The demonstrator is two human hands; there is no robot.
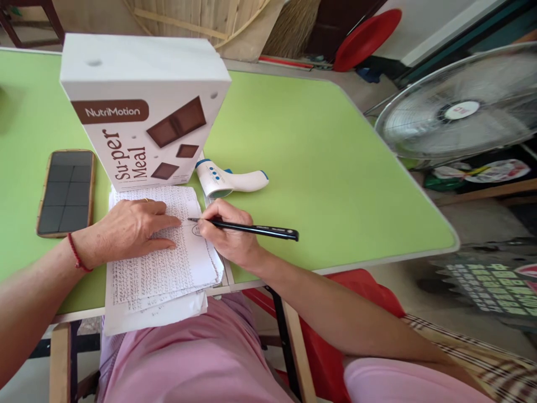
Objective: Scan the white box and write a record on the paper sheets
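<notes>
Papers [151, 280] partly hidden by left hand [136, 228], fan blades [409, 126] blurred

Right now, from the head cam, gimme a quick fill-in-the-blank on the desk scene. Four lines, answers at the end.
1. The right hand holds a black ____ whose tip is at the handwritten sheets.
2. The left hand rests on those sheets, with a ____ cord bracelet around its wrist.
3. The white Su-per Meal box carries the brand name ____ in white letters on brown.
4. The infrared thermometer lies on the ____ tabletop.

Missing words: pen; red; NutriMotion; green.
</notes>
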